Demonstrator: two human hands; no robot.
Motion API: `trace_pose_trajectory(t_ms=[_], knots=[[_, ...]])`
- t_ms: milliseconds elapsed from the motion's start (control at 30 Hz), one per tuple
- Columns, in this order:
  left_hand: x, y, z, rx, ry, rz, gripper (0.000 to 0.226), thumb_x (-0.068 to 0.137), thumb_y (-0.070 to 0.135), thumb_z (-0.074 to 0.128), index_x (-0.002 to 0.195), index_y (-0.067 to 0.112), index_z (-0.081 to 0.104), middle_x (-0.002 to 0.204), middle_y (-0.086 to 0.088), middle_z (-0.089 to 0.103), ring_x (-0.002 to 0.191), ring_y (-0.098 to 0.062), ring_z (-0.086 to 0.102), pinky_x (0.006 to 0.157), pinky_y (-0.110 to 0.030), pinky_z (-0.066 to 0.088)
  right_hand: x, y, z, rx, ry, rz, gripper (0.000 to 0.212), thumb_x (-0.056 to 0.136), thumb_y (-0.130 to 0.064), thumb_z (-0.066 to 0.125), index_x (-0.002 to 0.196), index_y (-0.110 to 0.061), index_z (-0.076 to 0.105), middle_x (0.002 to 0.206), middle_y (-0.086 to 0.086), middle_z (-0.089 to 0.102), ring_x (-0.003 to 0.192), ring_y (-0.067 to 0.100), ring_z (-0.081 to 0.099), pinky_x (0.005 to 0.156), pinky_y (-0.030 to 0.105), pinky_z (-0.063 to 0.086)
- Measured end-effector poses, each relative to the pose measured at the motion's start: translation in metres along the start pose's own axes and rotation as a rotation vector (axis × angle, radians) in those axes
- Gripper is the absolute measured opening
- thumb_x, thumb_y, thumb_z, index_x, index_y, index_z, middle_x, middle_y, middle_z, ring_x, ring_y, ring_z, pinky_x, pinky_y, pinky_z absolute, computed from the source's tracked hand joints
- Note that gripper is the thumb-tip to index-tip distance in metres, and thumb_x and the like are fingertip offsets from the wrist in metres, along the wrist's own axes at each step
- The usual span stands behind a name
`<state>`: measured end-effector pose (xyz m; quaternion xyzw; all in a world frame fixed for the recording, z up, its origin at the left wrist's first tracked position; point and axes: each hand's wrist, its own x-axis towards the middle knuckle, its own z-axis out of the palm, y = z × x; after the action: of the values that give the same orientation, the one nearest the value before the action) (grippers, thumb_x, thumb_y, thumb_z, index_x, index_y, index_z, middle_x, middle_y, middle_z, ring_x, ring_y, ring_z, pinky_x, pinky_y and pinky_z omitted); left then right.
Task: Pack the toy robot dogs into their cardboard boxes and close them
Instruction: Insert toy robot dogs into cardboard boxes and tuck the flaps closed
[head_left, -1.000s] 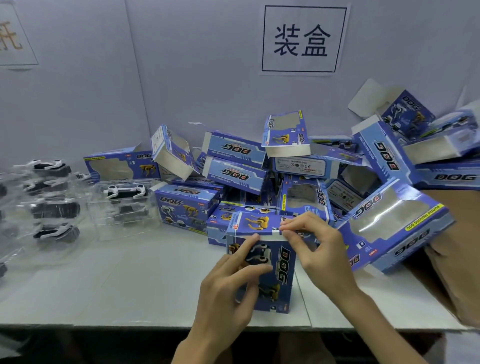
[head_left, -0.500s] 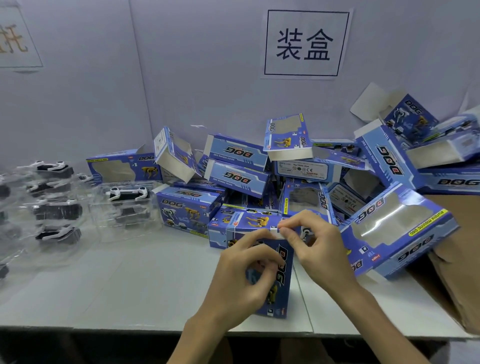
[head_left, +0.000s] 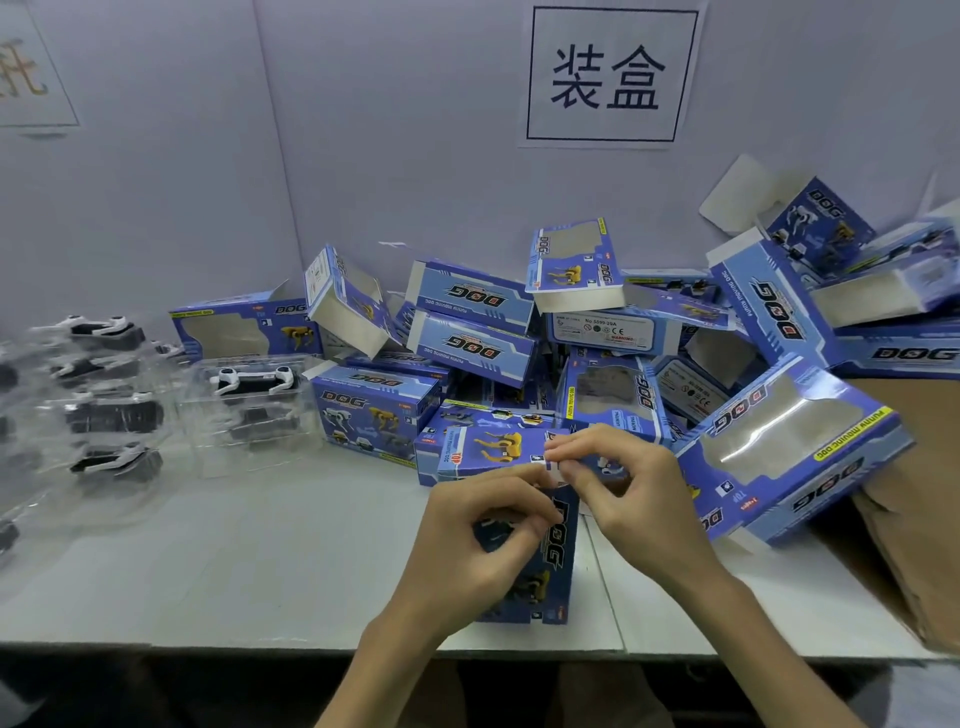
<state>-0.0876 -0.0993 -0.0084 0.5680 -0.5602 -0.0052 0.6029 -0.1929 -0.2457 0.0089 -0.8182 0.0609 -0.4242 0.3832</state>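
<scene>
A blue "DOG" cardboard box (head_left: 550, 561) stands upright on the white table (head_left: 249, 561), near its front edge. My left hand (head_left: 478, 540) grips the box's front face near the top, fingers curled around it. My right hand (head_left: 618, 488) pinches a small white flap at the box's top edge, thumb and forefinger together. What the box contains is hidden. Toy robot dogs in clear plastic trays (head_left: 249, 400) lie at the left.
A heap of blue empty boxes (head_left: 597, 353) fills the back of the table, one large windowed box (head_left: 789, 447) leaning right beside my right hand. More trayed dogs (head_left: 104, 415) sit far left. A brown carton (head_left: 914, 499) stands at the right edge.
My left hand slid up the box's front from the middle toward the top edge. My right hand stayed pinching at the top flap, and both hands now meet there.
</scene>
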Motion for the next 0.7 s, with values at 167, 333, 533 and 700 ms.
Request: trace_pose_trajectory(t_ms=[167, 333, 533, 700], knots=[[-0.001, -0.005, -0.005, -0.079, 0.016, -0.030, 0.018, 0.087, 0.004, 0.062, 0.086, 0.013, 0.077, 0.107, 0.003, 0.074, 0.106, -0.020, 0.069, 0.082, -0.030, 0.057, -0.008, 0.006, -0.001, 0.026, -0.080, -0.003, 0.019, 0.090, -0.003, 0.069, 0.099, -0.018, 0.076, 0.108, -0.012, 0.071, 0.111, 0.006, 0.064, 0.083, 0.017, 0.052], [-0.001, -0.002, -0.008, -0.237, 0.218, -0.064, 0.014, 0.089, 0.015, 0.062, 0.089, 0.014, 0.075, 0.103, -0.004, 0.075, 0.077, -0.025, 0.074, 0.068, -0.030, 0.058, -0.016, 0.013, 0.000, 0.041, -0.109, -0.012, 0.030, 0.084, -0.003, 0.076, 0.107, -0.022, 0.071, 0.121, -0.014, 0.067, 0.120, 0.009, 0.060, 0.086, 0.018, 0.052], [0.002, -0.021, -0.040, 0.501, 0.284, 0.211, 0.014, 0.086, 0.021, 0.070, 0.097, 0.021, 0.077, 0.107, 0.014, 0.071, 0.103, -0.012, 0.062, 0.086, -0.025, 0.049, -0.013, 0.021, 0.003, 0.045, -0.073, -0.053, 0.025, 0.083, -0.002, 0.076, 0.101, -0.019, 0.074, 0.117, -0.011, 0.069, 0.116, 0.013, 0.063, 0.084, 0.025, 0.053], [-0.008, -0.035, -0.042, 0.409, 0.240, 0.134, 0.025, 0.084, 0.020, 0.071, 0.109, 0.027, 0.073, 0.115, 0.021, 0.069, 0.114, -0.009, 0.058, 0.093, -0.021, 0.047, -0.014, 0.026, 0.007, 0.048, -0.052, -0.074, 0.020, 0.084, -0.001, 0.074, 0.099, -0.015, 0.076, 0.116, -0.007, 0.069, 0.114, 0.017, 0.064, 0.084, 0.033, 0.055]])
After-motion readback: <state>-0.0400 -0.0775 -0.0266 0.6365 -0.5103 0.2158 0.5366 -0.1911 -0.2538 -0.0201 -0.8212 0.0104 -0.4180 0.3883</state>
